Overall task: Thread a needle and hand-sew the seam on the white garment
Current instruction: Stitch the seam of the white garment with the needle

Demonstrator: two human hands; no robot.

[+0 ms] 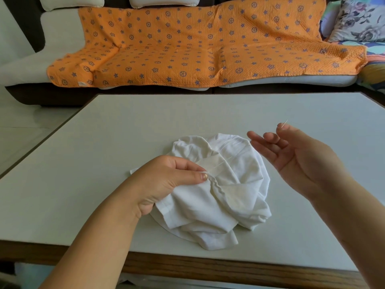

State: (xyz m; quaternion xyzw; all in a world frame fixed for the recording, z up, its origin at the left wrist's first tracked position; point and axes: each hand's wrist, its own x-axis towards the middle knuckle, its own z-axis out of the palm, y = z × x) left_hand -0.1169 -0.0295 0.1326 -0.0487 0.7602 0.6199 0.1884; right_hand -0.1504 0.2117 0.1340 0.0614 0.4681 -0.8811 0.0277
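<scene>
A crumpled white garment (229, 197) lies in the middle of the table. My left hand (166, 182) pinches its puckered seam between thumb and fingers. My right hand (295, 155) is raised to the right of the garment, palm up, and pinches a thin needle (284, 123) between thumb and forefinger, tip pointing up and away; the other fingers are stretched out. A fine white thread (227, 158) runs taut from the seam up toward my right hand.
The pale table top (125, 142) has a wooden front edge (208, 265) near me. Beyond it stands a sofa with an orange star-patterned quilt (187, 44) and a floral pillow (358, 19) at the far right.
</scene>
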